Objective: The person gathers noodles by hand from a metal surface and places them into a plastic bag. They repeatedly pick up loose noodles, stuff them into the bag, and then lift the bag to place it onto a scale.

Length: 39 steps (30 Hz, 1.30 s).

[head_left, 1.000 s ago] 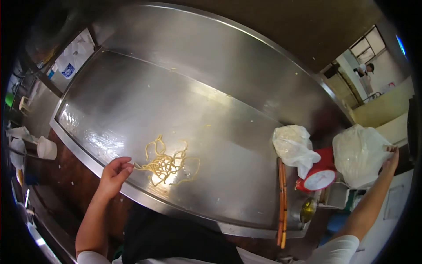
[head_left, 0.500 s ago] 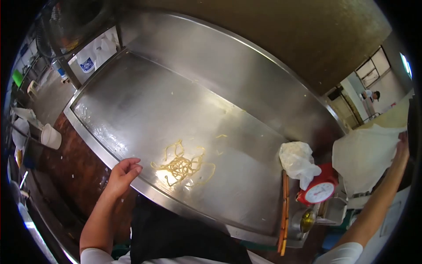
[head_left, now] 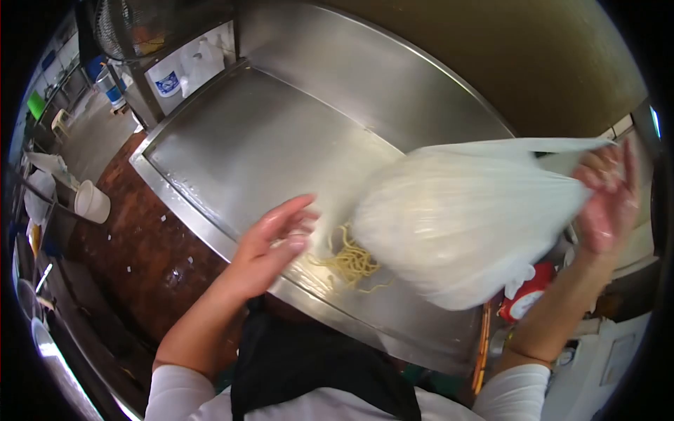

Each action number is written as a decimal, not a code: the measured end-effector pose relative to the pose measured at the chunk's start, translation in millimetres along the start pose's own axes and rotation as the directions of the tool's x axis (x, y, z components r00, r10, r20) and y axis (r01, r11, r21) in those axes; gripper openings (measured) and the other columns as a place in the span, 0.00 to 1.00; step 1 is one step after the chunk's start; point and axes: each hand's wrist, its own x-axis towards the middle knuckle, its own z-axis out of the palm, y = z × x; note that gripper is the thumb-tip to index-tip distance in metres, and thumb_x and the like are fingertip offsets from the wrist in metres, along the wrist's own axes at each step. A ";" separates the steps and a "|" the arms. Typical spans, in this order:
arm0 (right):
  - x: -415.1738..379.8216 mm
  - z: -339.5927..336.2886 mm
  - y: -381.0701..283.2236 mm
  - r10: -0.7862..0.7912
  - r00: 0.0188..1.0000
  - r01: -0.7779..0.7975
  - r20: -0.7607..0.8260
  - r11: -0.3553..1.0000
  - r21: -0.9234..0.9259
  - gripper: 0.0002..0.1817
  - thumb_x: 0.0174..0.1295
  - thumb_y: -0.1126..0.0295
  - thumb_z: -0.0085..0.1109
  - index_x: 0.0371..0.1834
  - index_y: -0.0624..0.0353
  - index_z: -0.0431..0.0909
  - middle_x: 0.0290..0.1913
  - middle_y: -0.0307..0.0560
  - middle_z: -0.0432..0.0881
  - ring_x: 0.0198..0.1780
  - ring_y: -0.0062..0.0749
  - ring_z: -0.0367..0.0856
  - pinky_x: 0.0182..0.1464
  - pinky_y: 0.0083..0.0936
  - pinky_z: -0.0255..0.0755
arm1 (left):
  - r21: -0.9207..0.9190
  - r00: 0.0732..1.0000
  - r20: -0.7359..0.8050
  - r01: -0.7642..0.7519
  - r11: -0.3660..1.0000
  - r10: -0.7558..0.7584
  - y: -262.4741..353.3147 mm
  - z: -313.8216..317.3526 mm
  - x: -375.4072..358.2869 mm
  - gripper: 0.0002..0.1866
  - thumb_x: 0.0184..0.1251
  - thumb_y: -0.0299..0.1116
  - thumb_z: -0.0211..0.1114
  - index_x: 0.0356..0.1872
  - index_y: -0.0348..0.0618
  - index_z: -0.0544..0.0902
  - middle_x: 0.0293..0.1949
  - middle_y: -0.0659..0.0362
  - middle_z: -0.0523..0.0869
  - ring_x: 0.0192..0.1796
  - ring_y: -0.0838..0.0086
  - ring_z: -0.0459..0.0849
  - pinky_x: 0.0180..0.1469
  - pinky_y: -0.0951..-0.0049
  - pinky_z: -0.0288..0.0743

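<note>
A large, full white plastic bag (head_left: 463, 217) bulges over the right half of the steel table (head_left: 274, 140). Its gathered top is gripped by my right hand (head_left: 607, 193); what fills it does not show clearly through the plastic. My left hand (head_left: 277, 238) is raised over the table's near edge, fingers apart and holding nothing. Between that hand and the bag lies a loose heap of yellow noodles (head_left: 351, 263), partly covered by the bag from this viewpoint.
At the right, behind the bag and my forearm, a red dial scale (head_left: 523, 298) shows in part. Bamboo-like sticks (head_left: 483, 344) lie at the table's right end. A white bucket (head_left: 93, 202) stands on the brown floor at left. A raised steel back wall (head_left: 365, 70) borders the table.
My right hand has brought the full bag in from the far right over the table. My left hand has moved right, toward the noodles, and its fingers have spread.
</note>
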 end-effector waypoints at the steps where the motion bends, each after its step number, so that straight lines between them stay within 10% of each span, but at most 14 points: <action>1: 1.2 22.4 36.3 0.040 0.999 -0.040 0.022 0.998 0.039 0.15 0.68 0.59 0.58 0.25 0.54 0.73 0.19 0.34 0.65 0.18 0.23 0.62 0.26 0.24 0.62 | 0.150 0.987 0.019 -0.161 0.975 0.160 14.2 1.5 11.6 0.31 0.68 0.41 0.63 0.68 0.38 0.69 0.60 0.52 0.80 0.58 0.64 0.80 0.61 0.64 0.70; 3: 0.1 65.3 104.7 0.105 0.994 -0.105 -0.002 0.994 0.033 0.14 0.67 0.60 0.59 0.24 0.53 0.74 0.19 0.36 0.69 0.18 0.25 0.67 0.26 0.27 0.63 | 0.489 0.807 0.139 -0.559 0.669 0.573 40.2 -2.2 40.6 0.32 0.64 0.39 0.67 0.68 0.38 0.70 0.59 0.51 0.81 0.58 0.61 0.80 0.61 0.61 0.69; 6: -10.4 93.0 197.6 0.302 0.950 -0.309 0.076 0.945 0.103 0.15 0.68 0.57 0.57 0.27 0.55 0.75 0.25 0.39 0.75 0.25 0.28 0.73 0.33 0.30 0.69 | 0.634 0.781 0.263 -0.582 0.509 0.566 41.7 -16.3 67.5 0.28 0.60 0.35 0.70 0.62 0.37 0.75 0.55 0.49 0.82 0.55 0.62 0.82 0.58 0.64 0.72; 7: -15.9 101.9 227.0 0.365 0.929 -0.370 0.061 0.920 0.126 0.15 0.67 0.57 0.57 0.27 0.55 0.76 0.26 0.41 0.76 0.26 0.30 0.76 0.35 0.33 0.71 | 0.630 0.784 0.265 -0.581 0.515 0.561 35.6 -25.9 67.2 0.28 0.60 0.35 0.70 0.62 0.37 0.75 0.55 0.49 0.82 0.55 0.62 0.82 0.58 0.64 0.72; 9: -34.7 116.0 281.0 0.551 0.835 -0.548 0.015 0.827 0.128 0.12 0.64 0.59 0.63 0.28 0.53 0.76 0.26 0.40 0.77 0.29 0.32 0.79 0.43 0.31 0.74 | 0.709 0.969 0.244 -0.202 0.676 0.033 18.6 -47.7 61.2 0.21 0.60 0.33 0.70 0.53 0.37 0.79 0.50 0.47 0.83 0.52 0.63 0.84 0.53 0.68 0.74; 12: -49.6 133.2 307.5 0.564 0.822 -0.554 0.076 0.824 -0.123 0.11 0.65 0.61 0.62 0.33 0.57 0.79 0.35 0.41 0.81 0.39 0.35 0.82 0.49 0.33 0.73 | 0.442 0.990 0.122 -0.115 0.890 0.067 -0.7 -85.8 44.0 0.14 0.64 0.28 0.66 0.49 0.37 0.80 0.45 0.53 0.85 0.47 0.70 0.85 0.49 0.72 0.76; 14: -33.5 126.9 288.6 0.204 0.777 0.368 0.596 0.621 -0.692 0.12 0.67 0.62 0.60 0.41 0.61 0.81 0.42 0.42 0.83 0.47 0.34 0.81 0.52 0.31 0.72 | 0.064 0.997 0.078 0.016 0.998 -0.021 11.2 -98.5 33.9 0.15 0.67 0.24 0.62 0.55 0.38 0.78 0.46 0.57 0.85 0.50 0.75 0.82 0.53 0.73 0.75; 16: -3.9 64.1 297.5 -0.039 0.866 0.472 0.499 0.396 -0.788 0.14 0.69 0.60 0.59 0.44 0.61 0.82 0.45 0.44 0.83 0.51 0.33 0.80 0.54 0.29 0.72 | -0.203 0.984 0.031 0.181 0.962 -0.178 51.5 -107.3 21.4 0.22 0.67 0.22 0.61 0.62 0.36 0.74 0.52 0.56 0.83 0.54 0.76 0.80 0.58 0.73 0.72; 18: 19.0 -33.8 316.3 0.054 0.993 0.060 0.101 0.507 -0.860 0.18 0.69 0.59 0.59 0.53 0.60 0.80 0.50 0.50 0.81 0.53 0.36 0.79 0.57 0.30 0.71 | -0.197 0.979 -0.063 0.176 0.964 -0.192 62.2 -114.1 15.6 0.25 0.65 0.22 0.62 0.64 0.35 0.73 0.46 0.59 0.84 0.46 0.77 0.81 0.51 0.76 0.75; 22: -8.9 -255.1 363.2 0.009 0.999 -0.046 -0.045 0.093 -0.995 0.31 0.67 0.53 0.60 0.69 0.57 0.69 0.71 0.61 0.66 0.71 0.51 0.65 0.70 0.41 0.60 | -0.047 0.949 -0.179 0.255 0.966 -0.260 47.9 -133.8 -1.7 0.18 0.63 0.24 0.61 0.56 0.34 0.79 0.31 0.66 0.81 0.30 0.84 0.76 0.33 0.84 0.69; 25: -43.8 -302.1 380.5 0.138 0.970 -0.214 -0.198 0.106 -0.971 0.38 0.63 0.48 0.62 0.71 0.59 0.66 0.75 0.67 0.56 0.76 0.56 0.55 0.75 0.44 0.50 | 0.134 0.843 -0.263 0.513 0.848 -0.469 38.2 -131.5 -5.2 0.13 0.61 0.24 0.61 0.47 0.34 0.83 0.29 0.64 0.81 0.30 0.84 0.77 0.33 0.82 0.71; 29: -78.7 -264.4 388.0 0.336 0.925 0.215 0.179 -0.073 -0.974 0.47 0.57 0.43 0.64 0.75 0.58 0.59 0.76 0.71 0.52 0.78 0.62 0.48 0.76 0.51 0.43 | 0.678 0.795 -0.174 0.525 0.514 -0.581 2.2 -98.1 2.5 0.16 0.62 0.25 0.66 0.51 0.35 0.82 0.29 0.66 0.81 0.33 0.84 0.77 0.37 0.80 0.71; 34: -136.6 -154.3 403.9 0.516 0.763 0.365 0.391 0.156 -0.918 0.49 0.49 0.42 0.70 0.73 0.51 0.63 0.77 0.65 0.53 0.78 0.58 0.49 0.76 0.56 0.41 | 0.275 0.856 -0.341 0.487 0.829 -0.389 7.8 -78.5 6.4 0.16 0.66 0.26 0.63 0.55 0.36 0.80 0.26 0.67 0.78 0.26 0.84 0.75 0.32 0.81 0.69; 39: -135.7 -118.8 472.9 0.124 0.828 0.516 0.546 0.210 -0.830 0.12 0.50 0.62 0.68 0.39 0.47 0.82 0.49 0.40 0.81 0.52 0.44 0.78 0.54 0.42 0.70 | 0.111 0.908 -0.397 0.194 0.975 -0.136 46.6 -83.3 3.5 0.28 0.67 0.37 0.61 0.62 0.26 0.70 0.15 0.69 0.66 0.16 0.86 0.63 0.21 0.86 0.62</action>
